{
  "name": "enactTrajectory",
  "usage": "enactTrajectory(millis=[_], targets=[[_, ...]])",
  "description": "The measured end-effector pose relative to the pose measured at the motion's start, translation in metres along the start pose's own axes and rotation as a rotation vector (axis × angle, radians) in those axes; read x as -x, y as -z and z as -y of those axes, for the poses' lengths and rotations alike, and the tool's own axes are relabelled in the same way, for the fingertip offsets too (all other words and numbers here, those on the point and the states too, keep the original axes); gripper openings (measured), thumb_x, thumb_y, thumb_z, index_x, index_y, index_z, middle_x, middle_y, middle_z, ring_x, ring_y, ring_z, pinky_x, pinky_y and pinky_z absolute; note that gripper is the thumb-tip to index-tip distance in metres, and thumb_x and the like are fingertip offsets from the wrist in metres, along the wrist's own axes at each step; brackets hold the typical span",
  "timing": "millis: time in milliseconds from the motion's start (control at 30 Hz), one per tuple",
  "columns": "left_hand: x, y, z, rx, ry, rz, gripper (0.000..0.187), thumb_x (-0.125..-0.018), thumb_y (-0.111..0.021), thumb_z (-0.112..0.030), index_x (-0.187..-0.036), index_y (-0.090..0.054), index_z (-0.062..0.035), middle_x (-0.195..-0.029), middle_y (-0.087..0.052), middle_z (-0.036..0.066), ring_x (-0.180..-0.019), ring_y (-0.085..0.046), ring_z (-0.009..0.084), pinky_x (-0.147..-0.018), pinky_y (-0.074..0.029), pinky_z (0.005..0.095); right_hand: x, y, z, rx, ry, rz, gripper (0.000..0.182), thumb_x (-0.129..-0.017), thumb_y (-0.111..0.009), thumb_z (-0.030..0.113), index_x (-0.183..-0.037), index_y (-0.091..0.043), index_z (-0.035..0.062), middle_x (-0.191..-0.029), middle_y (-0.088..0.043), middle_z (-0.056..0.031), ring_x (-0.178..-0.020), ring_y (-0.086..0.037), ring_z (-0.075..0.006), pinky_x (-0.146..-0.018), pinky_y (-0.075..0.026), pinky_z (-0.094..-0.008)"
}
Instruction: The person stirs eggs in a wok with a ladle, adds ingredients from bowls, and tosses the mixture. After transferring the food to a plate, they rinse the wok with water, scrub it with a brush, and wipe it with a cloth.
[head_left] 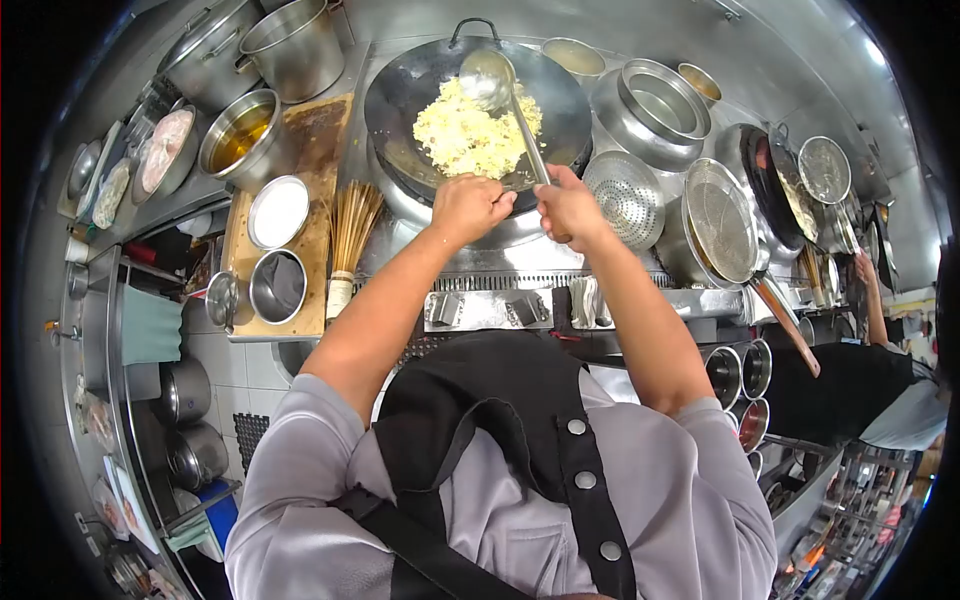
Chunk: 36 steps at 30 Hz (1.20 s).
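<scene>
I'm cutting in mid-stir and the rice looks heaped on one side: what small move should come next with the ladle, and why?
Probably draw the ladle back through the rice toward the near rim. The right hand grips its handle, the left hand steadies the wok, and the bowl sits at the far edge of the clumped yellow heap, which would spread it over the bare dark metal.

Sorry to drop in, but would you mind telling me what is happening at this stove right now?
A person in a grey jacket and black apron is cooking at a wok that holds yellow fried rice. Their right hand has a grip on the handle of a long metal ladle, whose bowl sits over the rice. Their left hand holds the near rim of the wok. A bamboo brush and steel bowls lie to the left, strainers to the right. Another person works at the far right.
</scene>
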<state>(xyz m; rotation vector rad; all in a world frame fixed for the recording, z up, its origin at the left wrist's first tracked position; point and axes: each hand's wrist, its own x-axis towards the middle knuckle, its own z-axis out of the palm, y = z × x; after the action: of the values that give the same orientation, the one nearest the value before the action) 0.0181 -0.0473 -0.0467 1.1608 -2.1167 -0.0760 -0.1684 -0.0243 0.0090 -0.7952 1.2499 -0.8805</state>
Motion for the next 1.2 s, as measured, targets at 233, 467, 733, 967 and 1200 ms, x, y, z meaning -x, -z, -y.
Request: enactTrajectory(millis=[233, 467, 733, 967, 1200], targets=[[0.003, 0.0, 0.004, -0.015, -0.005, -0.009, 0.032, -0.083, -0.069, -0.033, -0.064, -0.062, -0.0089, -0.069, -0.062, 0.007, -0.071, -0.061, 0.0297, -0.066, -0.05, 0.044, -0.01, 0.004, -0.011, -0.212, -0.014, 0.186, 0.048, -0.095, -0.057, 0.016, -0.139, -0.038, 0.01, -0.064, -0.052, -0.0028, -0.044, -0.047, -0.0132, -0.037, -0.035, -0.0291], [0.006, 0.0, 0.011, -0.03, -0.018, -0.017, 0.032, -0.084, -0.068, -0.033, -0.065, -0.062, -0.0083, -0.07, -0.062, 0.006, -0.073, -0.06, 0.0297, -0.069, -0.05, 0.0438, -0.011, 0.016, 0.001, -0.048, 0.103, 0.006, 0.043, -0.095, -0.056, 0.015, -0.135, -0.041, 0.01, -0.064, -0.052, -0.0012, -0.045, -0.048, -0.0123, -0.037, -0.035, -0.0268], [0.007, -0.005, 0.015, -0.014, -0.018, -0.035, 0.031, -0.083, -0.068, -0.033, -0.066, -0.063, -0.0084, -0.07, -0.062, 0.006, -0.071, -0.059, 0.0299, -0.07, -0.049, 0.0436, -0.005, 0.031, 0.016, -0.057, 0.072, 0.009, 0.038, -0.096, -0.056, 0.017, -0.132, -0.044, 0.0108, -0.069, -0.053, -0.0009, -0.047, -0.048, -0.0105, -0.039, -0.037, -0.0251], [0.005, -0.003, 0.015, -0.006, -0.003, -0.027, 0.031, -0.083, -0.068, -0.033, -0.064, -0.062, -0.0083, -0.07, -0.062, 0.007, -0.071, -0.059, 0.0298, -0.07, -0.049, 0.0433, -0.006, 0.023, 0.031, -0.022, 0.156, 0.034, 0.045, -0.096, -0.057, 0.017, -0.137, -0.041, 0.0096, -0.07, -0.054, -0.0028, -0.05, -0.049, -0.0113, -0.041, -0.039, -0.0244], [0.005, -0.003, 0.015, -0.025, -0.01, -0.017, 0.032, -0.081, -0.069, -0.033, -0.064, -0.062, -0.0079, -0.069, -0.063, 0.008, -0.07, -0.06, 0.0306, -0.068, -0.049, 0.0436, -0.032, 0.02, 0.043, 0.076, 0.11, -0.02, 0.04, -0.096, -0.057, 0.016, -0.133, -0.044, 0.0105, -0.07, -0.054, -0.0021, -0.046, -0.048, -0.0114, -0.039, -0.039, -0.0254]])
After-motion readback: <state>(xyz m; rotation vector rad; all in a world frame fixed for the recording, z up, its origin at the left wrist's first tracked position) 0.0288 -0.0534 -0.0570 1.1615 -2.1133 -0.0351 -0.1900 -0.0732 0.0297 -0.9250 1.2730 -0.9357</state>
